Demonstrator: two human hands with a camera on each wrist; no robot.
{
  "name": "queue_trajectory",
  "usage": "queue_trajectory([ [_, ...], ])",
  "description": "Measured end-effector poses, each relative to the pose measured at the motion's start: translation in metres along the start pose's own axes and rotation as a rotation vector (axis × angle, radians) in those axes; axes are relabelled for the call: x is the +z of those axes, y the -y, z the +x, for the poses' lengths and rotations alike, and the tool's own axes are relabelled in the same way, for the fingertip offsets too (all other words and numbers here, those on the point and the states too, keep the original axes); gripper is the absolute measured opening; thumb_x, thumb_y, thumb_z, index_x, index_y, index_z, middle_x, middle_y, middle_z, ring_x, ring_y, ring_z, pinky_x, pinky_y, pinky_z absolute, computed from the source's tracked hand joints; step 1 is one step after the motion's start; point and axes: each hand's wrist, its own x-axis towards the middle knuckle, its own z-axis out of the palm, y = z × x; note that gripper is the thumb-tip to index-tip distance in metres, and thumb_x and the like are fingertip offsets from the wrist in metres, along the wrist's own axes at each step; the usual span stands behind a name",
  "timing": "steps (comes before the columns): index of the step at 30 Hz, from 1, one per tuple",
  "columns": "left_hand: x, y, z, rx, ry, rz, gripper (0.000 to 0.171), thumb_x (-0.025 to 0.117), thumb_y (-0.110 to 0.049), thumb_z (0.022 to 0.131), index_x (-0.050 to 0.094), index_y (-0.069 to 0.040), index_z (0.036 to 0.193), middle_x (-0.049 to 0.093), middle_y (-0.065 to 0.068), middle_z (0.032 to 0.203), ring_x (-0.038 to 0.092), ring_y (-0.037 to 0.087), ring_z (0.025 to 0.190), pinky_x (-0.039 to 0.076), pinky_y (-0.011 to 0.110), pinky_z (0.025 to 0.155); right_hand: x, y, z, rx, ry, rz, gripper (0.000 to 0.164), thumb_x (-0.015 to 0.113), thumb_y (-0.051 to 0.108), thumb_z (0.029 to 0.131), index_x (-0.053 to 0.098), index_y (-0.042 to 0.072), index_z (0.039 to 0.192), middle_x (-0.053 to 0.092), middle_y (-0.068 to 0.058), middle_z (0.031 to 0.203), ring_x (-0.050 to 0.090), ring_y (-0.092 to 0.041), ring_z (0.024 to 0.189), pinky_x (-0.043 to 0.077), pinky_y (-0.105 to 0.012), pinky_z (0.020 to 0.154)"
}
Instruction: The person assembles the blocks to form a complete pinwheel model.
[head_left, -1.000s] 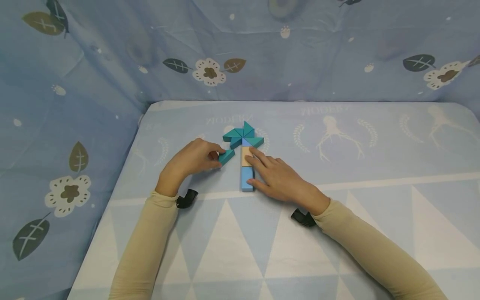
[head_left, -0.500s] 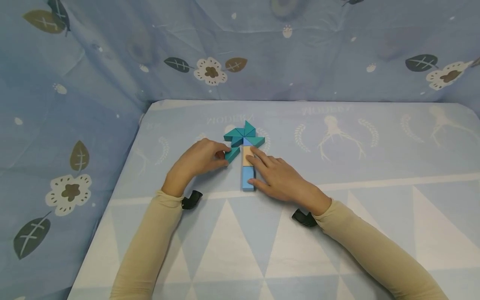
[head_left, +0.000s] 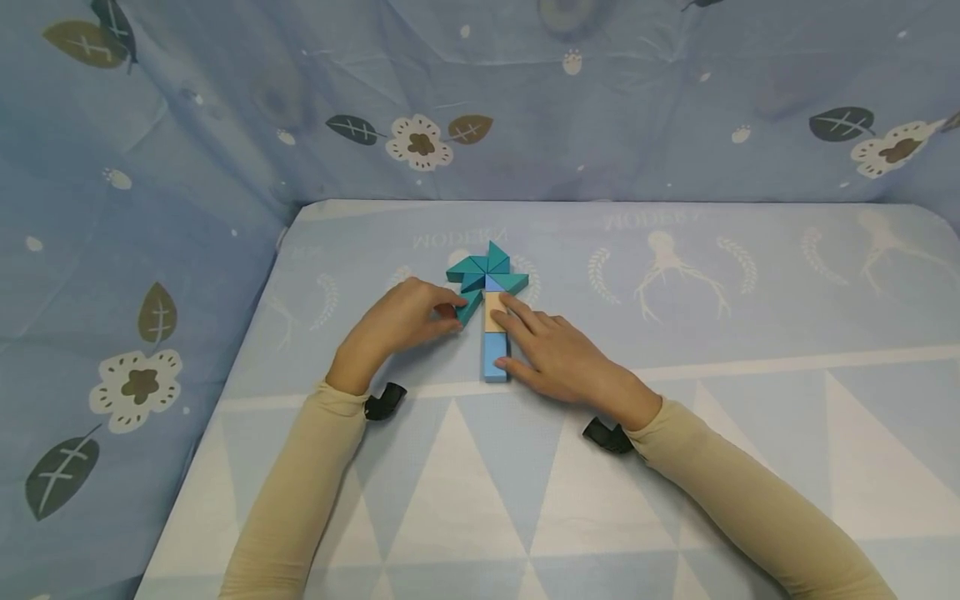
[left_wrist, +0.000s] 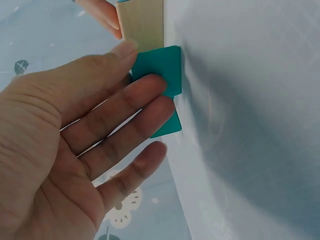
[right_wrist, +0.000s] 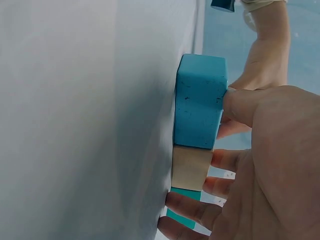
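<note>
My left hand (head_left: 405, 321) pinches a teal triangular block (head_left: 470, 307) between thumb and fingertips, just below a pinwheel of teal triangular blocks (head_left: 497, 262). In the left wrist view this block (left_wrist: 162, 65) stands close to a plain wooden block (left_wrist: 144, 25). A small periwinkle triangle (head_left: 491, 285) sits at the pinwheel's lower centre. Under it, a wooden block (head_left: 492, 302) and a blue block (head_left: 492, 358) form a straight stem. The right hand (head_left: 551, 350) rests against the stem's right side, thumb at the blue block (right_wrist: 200, 105), loosely extended fingers along the wooden one (right_wrist: 191, 167).
Everything lies on a table with a pale patterned cover (head_left: 600, 517). Blue floral fabric (head_left: 637, 100) hangs behind the far edge and along the left side. A black wrist mount (head_left: 385, 402) is on the left wrist, another (head_left: 607, 436) on the right.
My left hand has moved right and slightly up with the teal triangular block, turning it steeper and bringing it close to the pinwheel and stem. The right hand has stayed in place.
</note>
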Motion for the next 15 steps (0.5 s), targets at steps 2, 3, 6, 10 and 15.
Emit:
queue_trajectory([
  [2, 0.0003, -0.0001, 0.0000, -0.002, 0.010, -0.003, 0.036, 0.076, -0.017, 0.087, 0.071, -0.005, 0.120, 0.075, 0.008, 0.105, 0.071, 0.019, 0.095, 0.057, 0.037, 0.085, -0.0001, 0.0003, 0.0003, 0.000, 0.002, -0.001, 0.069, 0.046, 0.049, 0.101, 0.026, 0.013, 0.156, 0.009, -0.007, 0.166, 0.041, -0.033, 0.139, 0.040, -0.053, 0.108],
  [3, 0.0003, -0.0003, 0.0001, -0.003, 0.014, -0.002, 0.036, 0.075, -0.017, 0.087, 0.070, -0.005, 0.121, 0.075, 0.008, 0.105, 0.071, 0.019, 0.096, 0.057, 0.037, 0.085, -0.0001, 0.0004, 0.0004, -0.001, 0.002, -0.001, 0.068, 0.046, 0.049, 0.101, 0.026, 0.013, 0.156, 0.009, -0.008, 0.166, 0.041, -0.033, 0.139, 0.040, -0.053, 0.108],
  [6, 0.0006, -0.0006, 0.0006, -0.002, 0.020, 0.002, 0.037, 0.075, -0.018, 0.088, 0.070, -0.005, 0.122, 0.075, 0.008, 0.107, 0.071, 0.020, 0.097, 0.057, 0.037, 0.087, 0.0002, 0.0002, 0.0006, -0.005, -0.002, 0.000, 0.068, 0.047, 0.049, 0.101, 0.026, 0.013, 0.156, 0.009, -0.008, 0.165, 0.041, -0.034, 0.139, 0.040, -0.053, 0.107],
  [10, 0.0009, -0.0014, 0.0009, 0.003, 0.018, 0.010, 0.038, 0.074, -0.019, 0.088, 0.069, -0.006, 0.123, 0.074, 0.008, 0.108, 0.071, 0.020, 0.099, 0.056, 0.037, 0.088, 0.0003, -0.0005, 0.0007, -0.011, -0.010, 0.001, 0.068, 0.047, 0.048, 0.101, 0.027, 0.013, 0.155, 0.010, -0.009, 0.165, 0.041, -0.034, 0.139, 0.040, -0.053, 0.107],
  [15, 0.0025, -0.0020, 0.0009, 0.017, 0.022, 0.002, 0.041, 0.072, -0.022, 0.090, 0.066, -0.004, 0.127, 0.073, 0.009, 0.111, 0.070, 0.020, 0.099, 0.056, 0.037, 0.089, 0.0002, -0.0012, 0.0009, -0.013, -0.018, 0.010, 0.068, 0.049, 0.047, 0.100, 0.029, 0.012, 0.155, 0.011, -0.010, 0.165, 0.040, -0.034, 0.140, 0.040, -0.054, 0.107],
])
